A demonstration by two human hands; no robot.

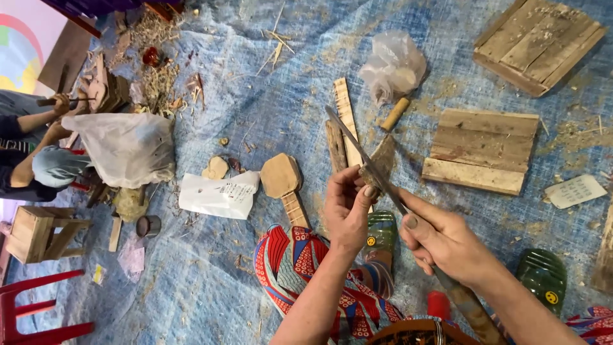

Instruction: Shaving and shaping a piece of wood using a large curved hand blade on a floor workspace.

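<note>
Hands meet above the blue woven tarp [255, 115]: left hand [348, 211], fingers pinched closed on a small brown wood piece [381, 163]; right hand [444, 239] fisted around a long steel knife [364, 156], blade angled against it.

Bright even daylight, soft shadows, sharp centre (edges bowed by wide lens).

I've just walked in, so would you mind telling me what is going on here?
A person sits on a blue tarp strewn with wood scraps. Their left hand pinches a small wood piece, while the right hand holds a long knife with its blade laid against that piece. A carved paddle, slats and plank panels lie around them. At the far left, another person handles a tool beside a white plastic bag.
</note>
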